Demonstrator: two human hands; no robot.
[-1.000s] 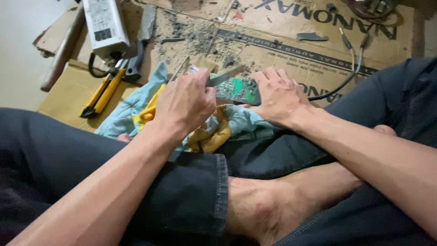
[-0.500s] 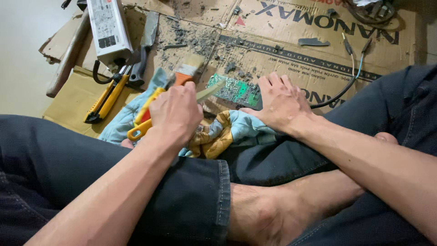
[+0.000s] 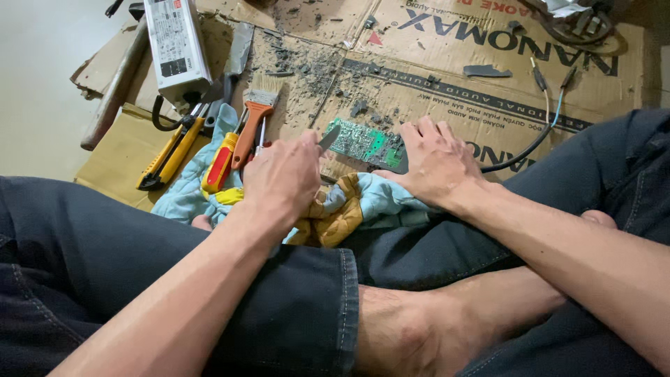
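I sit cross-legged on the floor over flattened cardboard (image 3: pixel 447 84). My left hand (image 3: pixel 283 178) is closed round a thin metal blade (image 3: pixel 329 137) whose tip points at a green circuit board (image 3: pixel 363 143). My right hand (image 3: pixel 433 164) lies flat with fingers spread, pressing down the board's right end. The board rests on the cardboard just beyond a crumpled blue and yellow cloth (image 3: pixel 349 206). Grey scraped debris (image 3: pixel 314 66) is scattered past the board.
On the left lie a paintbrush with an orange handle (image 3: pixel 252 119), a red and yellow screwdriver (image 3: pixel 220 164), a yellow utility knife (image 3: pixel 167 157), a white power-supply box (image 3: pixel 174 45) and a wooden handle (image 3: pixel 112 91). A black cable (image 3: pixel 530 143) curves at the right.
My left hand has drawn back towards me and to the left, off the board, with the blade in it. The right hand stays pressed on the board. The camera view shifted slightly.
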